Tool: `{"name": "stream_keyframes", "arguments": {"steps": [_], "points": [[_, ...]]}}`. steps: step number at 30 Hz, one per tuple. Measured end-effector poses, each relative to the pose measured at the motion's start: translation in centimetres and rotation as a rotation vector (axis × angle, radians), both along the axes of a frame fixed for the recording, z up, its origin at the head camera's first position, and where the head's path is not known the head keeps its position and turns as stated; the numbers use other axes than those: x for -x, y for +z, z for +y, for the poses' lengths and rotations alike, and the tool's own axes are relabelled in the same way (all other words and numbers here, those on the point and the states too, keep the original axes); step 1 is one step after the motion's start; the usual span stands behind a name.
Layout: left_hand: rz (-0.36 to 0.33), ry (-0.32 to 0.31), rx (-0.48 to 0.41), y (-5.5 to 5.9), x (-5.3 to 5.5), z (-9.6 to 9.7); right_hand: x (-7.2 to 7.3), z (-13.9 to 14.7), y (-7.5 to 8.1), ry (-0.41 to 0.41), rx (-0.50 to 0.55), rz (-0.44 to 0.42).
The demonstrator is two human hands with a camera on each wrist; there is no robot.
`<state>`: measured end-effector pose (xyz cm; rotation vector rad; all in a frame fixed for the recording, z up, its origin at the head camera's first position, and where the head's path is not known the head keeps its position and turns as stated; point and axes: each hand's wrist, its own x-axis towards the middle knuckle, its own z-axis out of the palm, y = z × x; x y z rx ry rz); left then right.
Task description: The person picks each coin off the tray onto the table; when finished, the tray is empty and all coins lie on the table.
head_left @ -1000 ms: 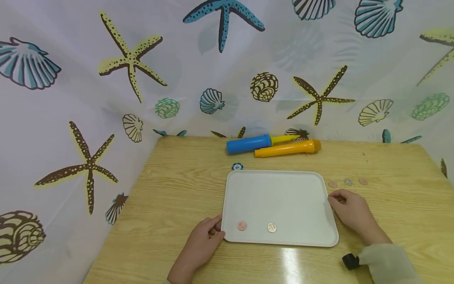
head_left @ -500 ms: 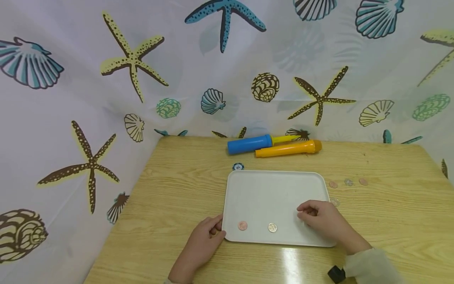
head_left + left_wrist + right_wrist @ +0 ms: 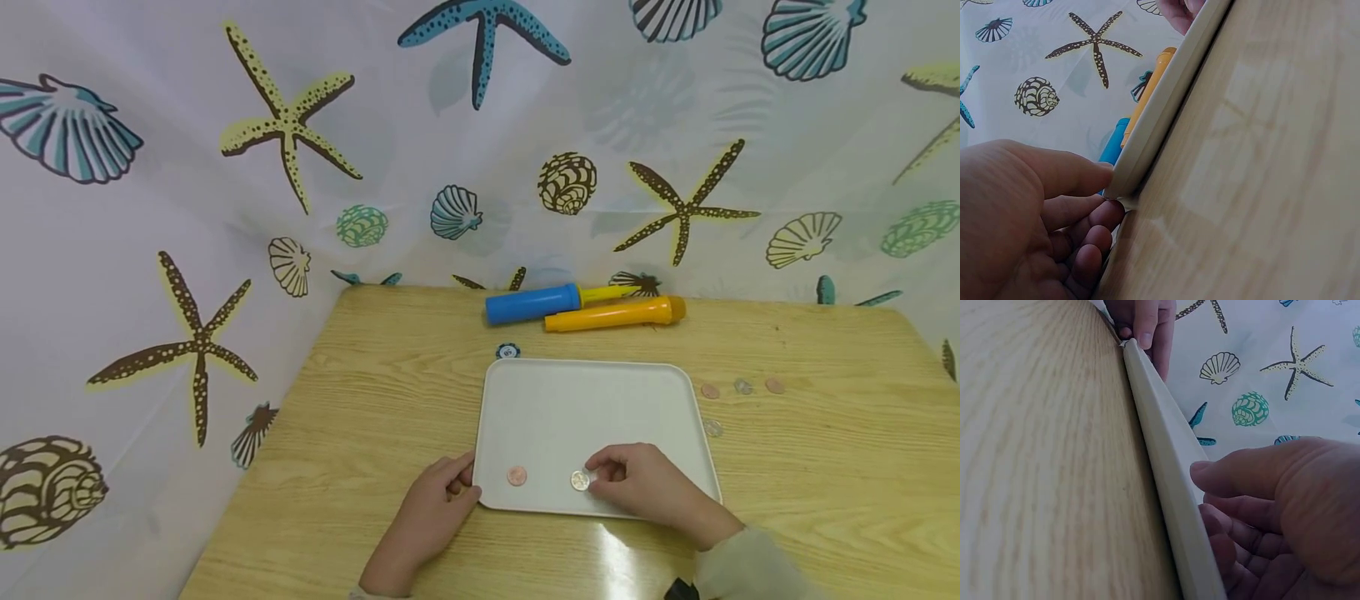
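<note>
A white rectangular tray (image 3: 592, 400) lies on the wooden table. My left hand (image 3: 437, 510) holds its near left corner; in the left wrist view the thumb (image 3: 1079, 178) is against the rim, with fingers curled just below. Inside the tray, a copper coin (image 3: 517, 476) lies near that corner and a silver coin (image 3: 580, 481) lies to its right. My right hand (image 3: 648, 483) reaches in over the near edge, thumb and index finger parted, their tips right at the silver coin's right edge. In the right wrist view this hand (image 3: 1272, 512) is beyond the tray wall, which hides the coins.
Right of the tray lie a copper coin (image 3: 710, 391), two silver coins, one (image 3: 743, 386) behind the other (image 3: 713, 427), and another copper coin (image 3: 775, 386). Behind it are a poker chip (image 3: 507, 351), a blue and yellow pump (image 3: 532, 304) and an orange microphone-shaped tube (image 3: 615, 314).
My right hand has moved left from beside the tray's right edge to the silver coin inside, uncovering a silver coin on the table there. The left hand stays at the corner.
</note>
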<state>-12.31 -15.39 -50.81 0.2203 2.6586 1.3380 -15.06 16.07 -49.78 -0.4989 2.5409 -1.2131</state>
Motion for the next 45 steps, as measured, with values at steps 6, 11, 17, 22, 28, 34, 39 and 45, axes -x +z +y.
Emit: {"name": "stream_keyframes", "arguments": {"steps": [6, 11, 17, 22, 28, 34, 39, 45], "points": [[0.007, -0.003, -0.001, 0.1, 0.0, 0.0, -0.2, -1.0, 0.1, 0.045, -0.011, -0.012], [0.017, -0.001, 0.0, 0.1, 0.0, 0.1, -0.3, -1.5, 0.1, 0.058, -0.046, 0.0], [0.017, -0.001, -0.003, -0.1, 0.0, 0.0, -0.2, -1.6, 0.1, 0.043, -0.062, -0.018], [0.012, 0.002, 0.003, -0.1, 0.1, 0.0, -0.1, -1.8, 0.1, 0.035, -0.079, -0.045], [0.01, 0.002, -0.002, 0.3, 0.0, 0.1, 0.0, -2.1, 0.3, 0.017, -0.081, -0.035], [0.0, 0.001, 0.005, 0.2, -0.1, 0.2, -0.3, -1.4, 0.0, -0.02, -0.05, -0.049], [-0.001, 0.004, 0.01, 0.1, -0.1, 0.2, -0.2, -0.4, 0.0, -0.042, 0.051, -0.129], [-0.009, 0.013, 0.014, 0.3, -0.1, 0.2, 0.2, 1.0, 0.3, -0.093, 0.221, -0.28]]}}
